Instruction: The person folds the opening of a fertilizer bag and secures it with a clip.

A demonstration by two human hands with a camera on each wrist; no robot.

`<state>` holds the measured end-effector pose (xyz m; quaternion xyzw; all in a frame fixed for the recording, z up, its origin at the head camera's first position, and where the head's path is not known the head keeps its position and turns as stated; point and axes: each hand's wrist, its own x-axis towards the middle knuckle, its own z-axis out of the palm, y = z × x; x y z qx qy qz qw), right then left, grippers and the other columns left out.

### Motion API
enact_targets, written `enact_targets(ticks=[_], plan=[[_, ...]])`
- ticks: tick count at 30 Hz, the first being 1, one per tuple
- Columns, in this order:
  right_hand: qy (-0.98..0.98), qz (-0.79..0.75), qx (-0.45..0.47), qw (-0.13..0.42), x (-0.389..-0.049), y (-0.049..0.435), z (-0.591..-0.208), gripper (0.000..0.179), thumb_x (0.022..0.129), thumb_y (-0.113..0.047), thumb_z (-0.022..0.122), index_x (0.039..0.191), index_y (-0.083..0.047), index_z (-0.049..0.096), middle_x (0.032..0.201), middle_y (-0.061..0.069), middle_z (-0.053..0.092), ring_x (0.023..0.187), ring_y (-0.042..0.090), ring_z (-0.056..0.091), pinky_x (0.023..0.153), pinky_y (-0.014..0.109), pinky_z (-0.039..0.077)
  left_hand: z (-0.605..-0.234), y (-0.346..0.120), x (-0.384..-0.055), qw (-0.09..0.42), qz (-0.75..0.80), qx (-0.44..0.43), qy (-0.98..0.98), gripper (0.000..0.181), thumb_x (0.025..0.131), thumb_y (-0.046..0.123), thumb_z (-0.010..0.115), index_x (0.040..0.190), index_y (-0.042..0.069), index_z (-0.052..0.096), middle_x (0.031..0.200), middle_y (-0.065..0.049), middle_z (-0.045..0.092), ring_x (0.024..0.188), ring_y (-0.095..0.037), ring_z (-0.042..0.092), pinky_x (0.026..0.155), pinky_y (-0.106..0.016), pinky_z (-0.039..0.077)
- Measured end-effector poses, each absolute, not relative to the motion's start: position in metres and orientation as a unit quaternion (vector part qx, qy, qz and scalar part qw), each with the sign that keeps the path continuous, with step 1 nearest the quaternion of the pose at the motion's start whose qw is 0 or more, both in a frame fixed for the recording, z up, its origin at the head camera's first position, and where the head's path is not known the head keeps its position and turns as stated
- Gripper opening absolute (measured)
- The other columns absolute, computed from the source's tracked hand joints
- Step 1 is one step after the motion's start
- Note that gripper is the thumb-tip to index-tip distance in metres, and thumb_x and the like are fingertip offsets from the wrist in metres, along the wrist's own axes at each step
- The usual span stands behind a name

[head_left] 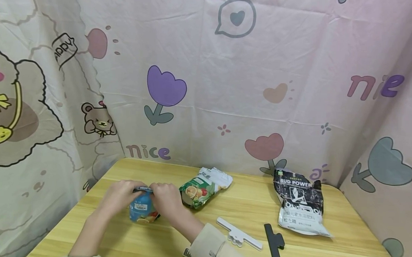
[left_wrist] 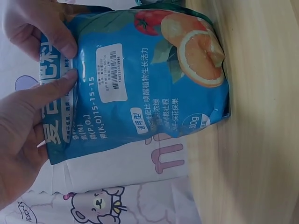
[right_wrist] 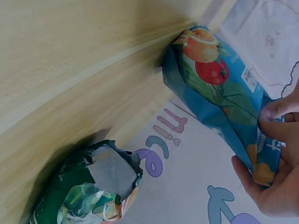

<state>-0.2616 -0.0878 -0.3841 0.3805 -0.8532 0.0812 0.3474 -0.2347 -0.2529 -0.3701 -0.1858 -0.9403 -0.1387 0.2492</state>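
A blue fertilizer bag [head_left: 142, 209] with fruit pictures stands upright on the table at the left, its bottom on the wood. My left hand [head_left: 120, 195] and right hand [head_left: 167, 201] hold its top edge side by side. In the left wrist view, the thumbs press a folded-over strip [left_wrist: 56, 93] with large white characters. The right wrist view shows the bag's side [right_wrist: 201, 100] and my right hand [right_wrist: 280, 186] pinching the folded top. Most fingertips are hidden behind the fold.
Beside the right hand lies a green fertilizer bag [head_left: 204, 189], its torn opening showing in the right wrist view. A white clip [head_left: 239, 233] and a black clip [head_left: 274, 242] lie right of the sleeve. Farther right is a black-and-white bag [head_left: 302, 203]. A printed curtain [head_left: 207, 87] borders the table.
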Motion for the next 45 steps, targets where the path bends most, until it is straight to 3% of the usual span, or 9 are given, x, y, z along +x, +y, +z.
enact_targets(ticks=[8,16,22,26,32,40,45], plan=[[-0.856,0.081,0.363,0.359,-0.266,-0.089,-0.386,0.008,0.082,-0.028,0.07,0.079,-0.021,0.071,0.061,-0.01,0.063,0.045,0.0,0.051,0.035,0.014,0.03,-0.369,-0.252,-0.234,0.266,-0.147,-0.166,-0.938,0.014,0.071,0.007,0.078,0.082,0.013,0.074,0.075,-0.003,0.069,0.061,-0.021,0.063,0.049,-0.034,0.048],[-0.843,0.099,0.366,0.381,-0.268,-0.087,-0.389,0.007,0.081,-0.028,0.071,0.079,-0.021,0.072,0.062,-0.011,0.064,0.045,0.0,0.052,0.036,0.012,0.031,-0.371,-0.252,-0.236,0.282,-0.144,-0.169,-0.933,0.015,0.069,0.008,0.079,0.082,0.015,0.075,0.075,-0.002,0.069,0.06,-0.021,0.062,0.048,-0.034,0.047],[-0.848,0.081,0.375,0.366,-0.266,-0.085,-0.389,0.016,0.086,-0.032,0.065,0.077,-0.019,0.07,0.059,-0.011,0.061,0.043,-0.002,0.048,0.037,0.011,0.029,-0.375,-0.257,-0.237,0.263,-0.172,-0.174,-0.933,0.015,0.073,0.009,0.076,0.086,0.016,0.074,0.083,-0.001,0.069,0.072,-0.022,0.065,0.062,-0.04,0.051],[-0.852,0.08,0.383,0.349,-0.264,-0.083,-0.387,0.024,0.091,-0.035,0.057,0.078,-0.018,0.068,0.057,-0.011,0.058,0.042,-0.001,0.044,0.037,0.011,0.028,-0.374,-0.263,-0.234,0.218,-0.216,-0.18,-0.934,0.014,0.08,0.015,0.071,0.093,0.017,0.073,0.092,0.001,0.069,0.085,-0.024,0.064,0.073,-0.045,0.05],[-0.862,0.07,0.376,0.332,-0.263,-0.084,-0.387,0.026,0.094,-0.034,0.052,0.083,-0.019,0.07,0.064,-0.01,0.063,0.047,-0.001,0.051,0.041,0.012,0.035,-0.374,-0.268,-0.23,0.17,-0.269,-0.18,-0.931,0.015,0.087,0.021,0.064,0.1,0.019,0.072,0.098,0.002,0.067,0.093,-0.026,0.061,0.078,-0.048,0.048],[-0.855,0.058,0.371,0.358,-0.265,-0.085,-0.391,0.025,0.093,-0.031,0.054,0.079,-0.02,0.071,0.055,-0.011,0.059,0.039,-0.002,0.042,0.035,0.012,0.024,-0.374,-0.263,-0.231,0.204,-0.252,-0.158,-0.933,0.015,0.088,0.016,0.063,0.098,0.012,0.073,0.096,-0.005,0.068,0.091,-0.029,0.062,0.078,-0.05,0.047],[-0.856,0.06,0.364,0.362,-0.265,-0.085,-0.39,0.023,0.092,-0.032,0.056,0.079,-0.022,0.072,0.056,-0.011,0.06,0.04,-0.001,0.044,0.035,0.012,0.025,-0.373,-0.26,-0.23,0.225,-0.242,-0.156,-0.931,0.013,0.085,0.012,0.065,0.096,0.01,0.073,0.094,-0.008,0.069,0.088,-0.031,0.063,0.076,-0.051,0.047]])
